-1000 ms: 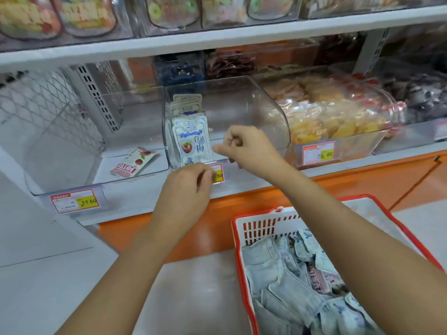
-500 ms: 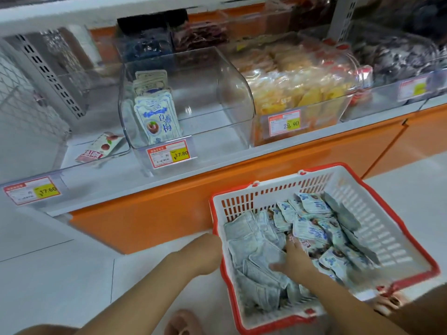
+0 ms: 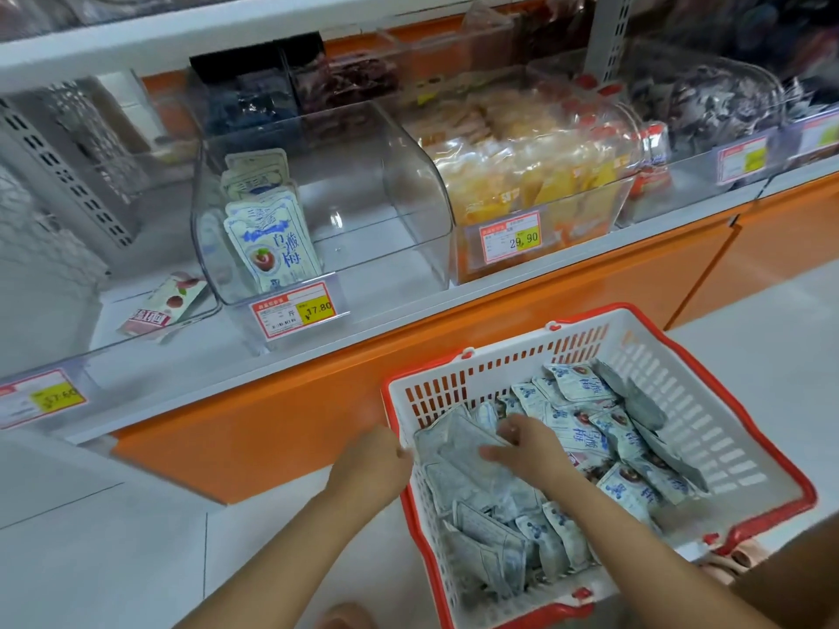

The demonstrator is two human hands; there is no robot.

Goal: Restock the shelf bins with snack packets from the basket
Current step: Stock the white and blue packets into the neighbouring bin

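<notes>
White-blue snack packets (image 3: 585,440) heaped in red-rimmed basket (image 3: 708,415).

Pale tiled floor (image 3: 91,560) meets the orange base (image 3: 295,401) of white shelving (image 3: 136,43) with perforated grey uprights (image 3: 68,174).

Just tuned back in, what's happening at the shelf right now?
A person is restocking. The right hand is down in the red-rimmed basket, resting on the pile of blue-and-white snack packets. Blur hides whether it has gripped one. The left hand is at the basket's left rim. On the shelf, the clear bin tagged 17.80 holds only a short row of packets standing at its left side, so most of it is unfilled.
</notes>
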